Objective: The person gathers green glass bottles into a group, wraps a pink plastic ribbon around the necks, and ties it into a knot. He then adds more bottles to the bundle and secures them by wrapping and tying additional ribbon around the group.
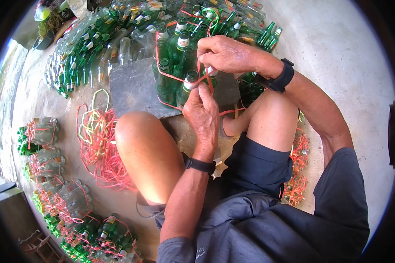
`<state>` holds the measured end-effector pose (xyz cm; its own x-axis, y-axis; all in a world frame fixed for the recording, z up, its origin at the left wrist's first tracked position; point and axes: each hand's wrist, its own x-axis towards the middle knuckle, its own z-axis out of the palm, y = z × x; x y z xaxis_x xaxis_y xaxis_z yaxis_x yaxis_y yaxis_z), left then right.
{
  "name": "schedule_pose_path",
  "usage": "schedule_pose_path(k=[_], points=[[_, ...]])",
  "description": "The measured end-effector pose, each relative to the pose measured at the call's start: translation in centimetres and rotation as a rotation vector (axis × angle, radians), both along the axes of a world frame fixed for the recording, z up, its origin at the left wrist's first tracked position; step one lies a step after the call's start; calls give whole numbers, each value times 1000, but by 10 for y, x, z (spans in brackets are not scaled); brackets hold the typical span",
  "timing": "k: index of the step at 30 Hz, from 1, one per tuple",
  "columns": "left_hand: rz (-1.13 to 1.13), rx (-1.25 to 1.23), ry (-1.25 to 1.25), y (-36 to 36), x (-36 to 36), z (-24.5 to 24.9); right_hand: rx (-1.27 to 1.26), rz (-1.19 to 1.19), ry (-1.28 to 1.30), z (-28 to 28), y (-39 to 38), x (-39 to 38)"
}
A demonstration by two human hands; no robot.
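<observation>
A: Near: left hand (202,113) pinches the red string (176,79), with the bare knee (147,149) just beside it. Loose string pile (102,147) on the floor.
B: Right hand (226,55) grips the same string over the bottle cluster (173,65), at the slab's (129,87) right edge. Beyond: heaped bottles (92,44).

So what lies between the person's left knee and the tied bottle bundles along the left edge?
A loose heap of red and yellow string loops, lying on the concrete floor; the head view shows it.

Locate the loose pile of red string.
Head view, floor on the person's left: the string pile lies beside the left knee, between it and the tied bottle bundles.
</observation>
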<state>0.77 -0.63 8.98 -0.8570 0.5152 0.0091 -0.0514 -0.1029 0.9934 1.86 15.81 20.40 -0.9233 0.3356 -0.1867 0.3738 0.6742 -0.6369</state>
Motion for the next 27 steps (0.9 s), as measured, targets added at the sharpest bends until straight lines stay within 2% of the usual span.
schedule_pose_path(k=[2, 6, 8, 9, 11, 12, 14, 18, 20, 21, 23, 24, 26, 27], points=[[-4, 7, -4, 0, 0, 0, -122, 9, 103, 2, 0, 0], [-11, 5, -20, -1, 0, 1, -87, 94, 15, 10, 4, -5], [-5, 7, -25, 0, 0, 0, 105, 221, -6, 10, 7, -5], [0, 8, -29, 0, 0, 1, 104, 222, -7, 14, 5, -6], [-2, 5, -40, 0, 1, 1, 308, 291, -73, 21, 4, -9], [-5, 3, -50, 1, 1, 1, 308, 290, -74, 23, 0, -11], [-2, 10, -45, 1, 1, 1, 555, 314, -164, 25, -8, -15], [15, 45, -58, 3, 2, -2, 508, 296, -83, 10, 3, -21], [5, 31, -53, 2, 2, -2, 52, 108, -194, 11, 4, -25], [-7, 17, -47, 1, 1, -1, 51, 109, -195, 16, 1, -25], [-6, 15, -63, 0, 2, 1, -206, -70, -177, 27, -7, -20], [-5, 14, -78, 1, 2, 2, -204, -69, -177, 26, -3, -19], [-8, 24, -104, 1, 2, 6, -541, -141, -172, 22, 7, -13], [-10, 34, -129, 0, 2, 8, -539, -139, -173, 19, 8, -9]])
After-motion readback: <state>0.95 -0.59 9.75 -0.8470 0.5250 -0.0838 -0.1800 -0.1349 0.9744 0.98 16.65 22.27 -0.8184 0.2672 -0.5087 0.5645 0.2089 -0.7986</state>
